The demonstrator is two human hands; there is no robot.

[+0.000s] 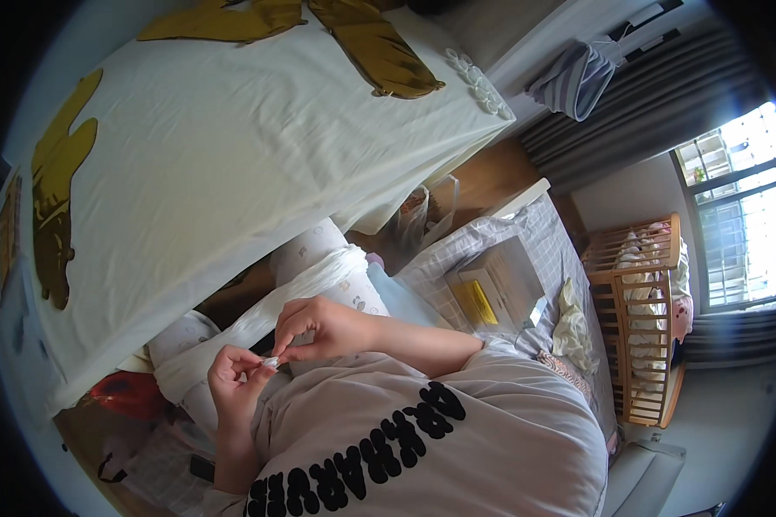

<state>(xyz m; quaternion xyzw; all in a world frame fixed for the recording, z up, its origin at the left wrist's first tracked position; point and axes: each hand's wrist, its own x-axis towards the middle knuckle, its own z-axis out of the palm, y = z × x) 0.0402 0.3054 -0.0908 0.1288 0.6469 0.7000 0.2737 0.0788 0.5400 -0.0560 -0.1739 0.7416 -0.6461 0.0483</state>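
Observation:
Over my lap, my left hand (234,379) pinches a small white piece (271,363) between thumb and fingertips. It is too small to tell its kind. My right hand (323,329) reaches in from the right, its thumb and forefinger closed at the same white piece, the two hands' fingertips nearly touching. Beneath them, a long white, crinkled sheet or bag (254,306) lies across my patterned trousers.
Ahead stands a table with a white cloth (233,146), bearing flat gold foil shapes (379,56) and several small white pieces (478,82) near its right corner. At right, a clear box (500,284) sits on a checked bed near a wooden crib (638,319). Something red (129,394) lies lower left.

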